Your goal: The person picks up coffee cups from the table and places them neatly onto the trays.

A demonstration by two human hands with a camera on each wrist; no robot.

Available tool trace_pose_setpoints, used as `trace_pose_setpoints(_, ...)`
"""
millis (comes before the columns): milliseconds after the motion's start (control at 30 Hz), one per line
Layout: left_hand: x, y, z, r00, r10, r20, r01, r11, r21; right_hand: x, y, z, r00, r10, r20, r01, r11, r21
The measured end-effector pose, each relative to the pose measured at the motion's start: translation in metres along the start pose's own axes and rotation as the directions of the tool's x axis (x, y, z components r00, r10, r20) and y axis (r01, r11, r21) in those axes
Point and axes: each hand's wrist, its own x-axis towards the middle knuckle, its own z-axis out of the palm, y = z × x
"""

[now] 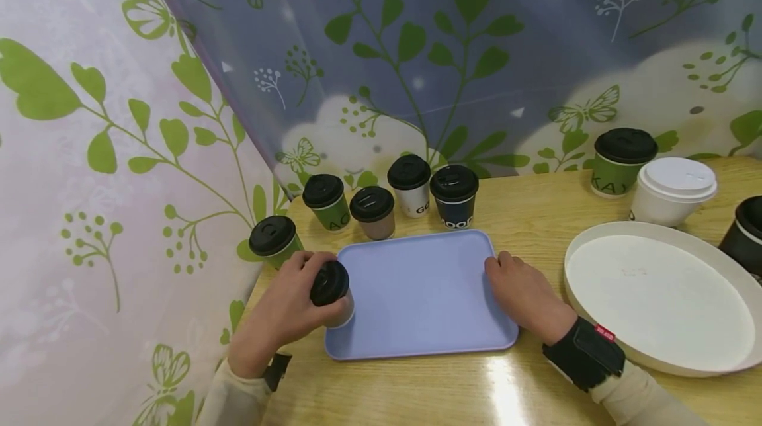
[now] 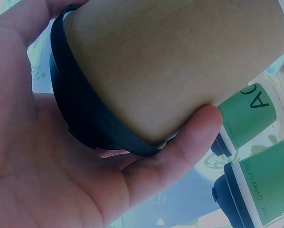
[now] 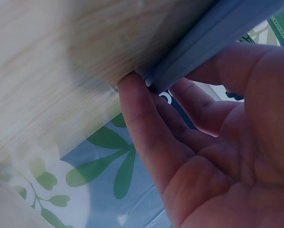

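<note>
Left hand [image 1: 288, 303]: fingers and thumb curled round a tapered, matte brown cup [image 2: 175, 66] with a black lid [image 2: 80, 90], at the left edge of a smooth lilac tray [image 1: 417, 294], rectangular with rounded corners. Right hand [image 1: 526, 294]: gripping the tray's right rim. Desk [image 1: 440, 389]: glossy, pale wood grain.

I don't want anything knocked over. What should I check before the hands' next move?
1. Left hand grips the brown cup: ok.
2. Black lid on that cup: ok.
3. Right hand holds the right edge of the blue tray: ok.
4. Brown cup's base resting on the blue tray: cannot tell from these views.
5. Navy cup beyond the blue tray upright: ok.
</note>
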Motion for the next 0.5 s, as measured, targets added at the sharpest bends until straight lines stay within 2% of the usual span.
trace_pose_setpoints(267, 0.0016, 0.0018, -0.0017, 1.000, 0.007, -0.007, -0.007, 1.000, -0.005, 0.0012, -0.0006, -0.0012, 0.999, 0.012, 0.033, -0.011, 1.000, -0.009)
trace_pose_setpoints(500, 0.0024, 0.0012, -0.0004, 1.000, -0.005, 0.006, 0.005, 1.000, 0.011, 0.0011, -0.0004, -0.0007, 1.000, 0.007, 0.027, -0.006, 1.000, -0.014)
